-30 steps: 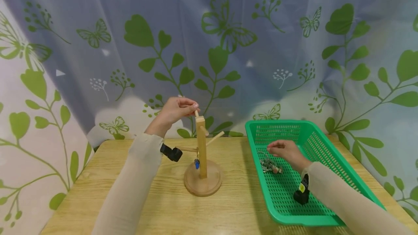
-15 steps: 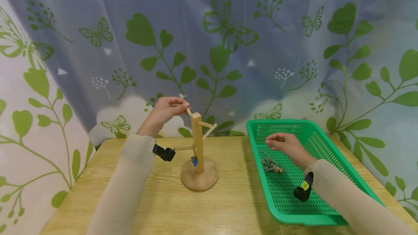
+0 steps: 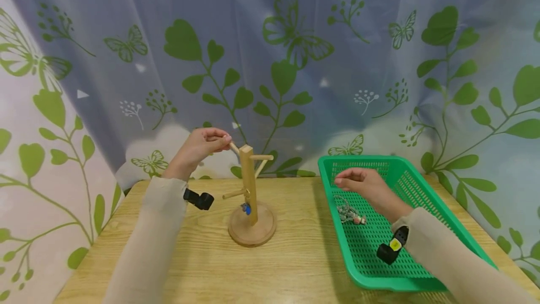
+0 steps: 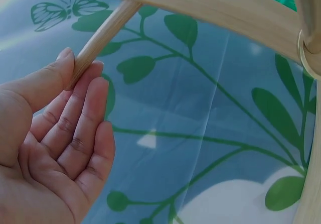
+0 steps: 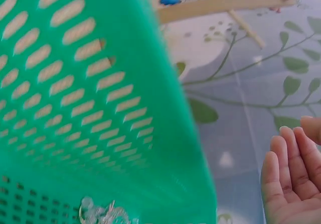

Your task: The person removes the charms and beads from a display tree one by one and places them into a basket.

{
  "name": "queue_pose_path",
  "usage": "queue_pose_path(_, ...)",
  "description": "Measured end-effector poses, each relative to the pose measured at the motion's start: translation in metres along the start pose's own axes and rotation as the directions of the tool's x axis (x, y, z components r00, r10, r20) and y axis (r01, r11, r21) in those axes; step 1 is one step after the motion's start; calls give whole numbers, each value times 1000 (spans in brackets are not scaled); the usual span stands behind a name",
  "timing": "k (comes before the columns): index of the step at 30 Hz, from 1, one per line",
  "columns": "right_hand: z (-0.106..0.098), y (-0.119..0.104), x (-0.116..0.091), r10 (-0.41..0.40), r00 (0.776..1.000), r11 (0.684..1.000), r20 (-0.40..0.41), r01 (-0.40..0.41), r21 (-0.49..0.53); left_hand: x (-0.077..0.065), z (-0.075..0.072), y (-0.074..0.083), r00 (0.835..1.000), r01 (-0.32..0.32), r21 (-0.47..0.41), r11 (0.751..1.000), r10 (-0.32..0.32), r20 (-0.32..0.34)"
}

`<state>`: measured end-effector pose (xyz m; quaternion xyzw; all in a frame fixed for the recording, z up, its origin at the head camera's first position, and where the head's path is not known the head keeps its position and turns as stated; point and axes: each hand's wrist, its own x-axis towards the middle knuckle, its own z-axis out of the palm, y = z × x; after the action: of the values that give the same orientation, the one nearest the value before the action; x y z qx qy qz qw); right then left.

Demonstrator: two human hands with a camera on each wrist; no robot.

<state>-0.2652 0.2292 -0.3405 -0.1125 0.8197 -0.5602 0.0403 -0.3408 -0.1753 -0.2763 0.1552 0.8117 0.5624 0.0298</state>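
The stand [image 3: 251, 179] has turned; the left hand [image 3: 198, 150] pinches a peg [image 3: 235, 148]: slow turning should keep it steady. The right hand [image 3: 367, 187], relaxed and empty, hovers near the basket's [image 3: 396, 285] left edge.

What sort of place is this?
Likely an indoor tabletop workspace, perhaps a recording corner: a light wood-grain table bearing a tan wooden peg stand and a green perforated plastic basket, with a blue-grey, leaf-and-butterfly-print curtain behind. Room type can't be told.

wooden stand [image 4: 210, 7] – cut off, left wrist view | blue pendant [image 3: 248, 209] – too small to identify, head view
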Motion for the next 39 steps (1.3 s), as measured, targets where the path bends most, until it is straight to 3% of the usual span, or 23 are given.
queue_pose_path(10,28,-24,-14,-19,1000,1000,14,19,7,-9,-7,-6,1000,-8,-34,999,7,-16)
queue_pose_path(18,68,-33,-27,-122,990,991,68,119,56,-16,-6,-10,997,-9,-60,998,4,-80)
queue_pose_path(26,105,-41,-44,-166,984,984,64,161,75,-22,-3,-13,992,-35,-97,995,23,-125)
queue_pose_path(30,122,-43,-49,-207,975,975,76,199,100,-25,-2,-16,988,-66,-119,991,48,-147)
queue_pose_path(39,158,-32,-51,-185,979,967,81,167,191,-32,0,-20,975,-143,-153,978,112,-191)
